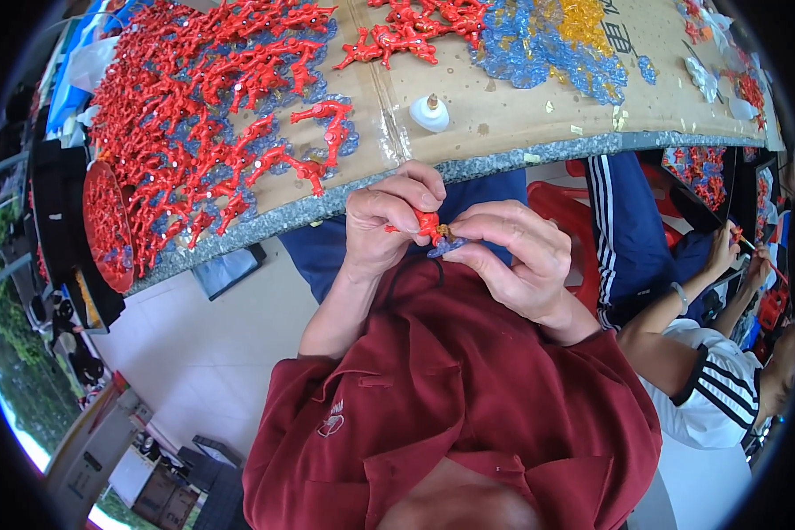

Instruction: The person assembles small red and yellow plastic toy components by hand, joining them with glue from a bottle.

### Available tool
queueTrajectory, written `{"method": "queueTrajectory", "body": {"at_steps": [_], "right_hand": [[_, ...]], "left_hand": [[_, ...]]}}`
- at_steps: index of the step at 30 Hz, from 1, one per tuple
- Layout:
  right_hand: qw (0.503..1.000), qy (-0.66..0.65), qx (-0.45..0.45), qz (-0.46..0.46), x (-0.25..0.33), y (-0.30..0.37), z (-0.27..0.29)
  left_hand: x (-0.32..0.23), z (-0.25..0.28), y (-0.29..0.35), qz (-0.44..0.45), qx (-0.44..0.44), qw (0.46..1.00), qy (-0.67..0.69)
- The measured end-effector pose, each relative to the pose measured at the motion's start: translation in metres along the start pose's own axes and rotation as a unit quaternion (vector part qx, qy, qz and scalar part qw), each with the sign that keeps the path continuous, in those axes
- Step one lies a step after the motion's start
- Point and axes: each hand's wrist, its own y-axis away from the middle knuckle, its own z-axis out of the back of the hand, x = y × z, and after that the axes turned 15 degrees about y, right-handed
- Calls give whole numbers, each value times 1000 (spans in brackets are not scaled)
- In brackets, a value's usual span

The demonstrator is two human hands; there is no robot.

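In front of my chest, my left hand [384, 216] pinches a small red plastic figure [427, 223] between thumb and fingers. My right hand [519, 256] is closed on a small clear blue plastic piece [444, 247] right beside it. A bit of amber yellow plastic [443, 232] shows where the two meet; whether they are joined I cannot tell. Just beyond my hands, near the table edge, stands a small white squeeze bottle [429, 114] with a narrow tip.
Many red figures [238, 75], some on blue bases, cover the table's left side. Loose blue pieces [539, 57] and yellow pieces [583, 22] lie at the back. A speckled stone edge [486, 165] borders the cardboard [521, 115]. At right, a co-worker [702, 371] handles red parts.
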Motion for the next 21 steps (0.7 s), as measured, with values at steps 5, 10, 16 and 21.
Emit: {"method": "queueTrajectory", "body": {"at_steps": [5,10,16,21], "right_hand": [[999,0,-6,35,-2,3,-2],[998,11,12,56,-3,6,-1],[999,16,4,46,3,10,-4],[996,17,8,85,0,7,-3]], "left_hand": [[-1,4,0,35,12,999,23],[-6,10,-5,64,58,996,-4],[-7,11,-7,71,86,993,27],[-3,13,-2,88,88,990,68]]}}
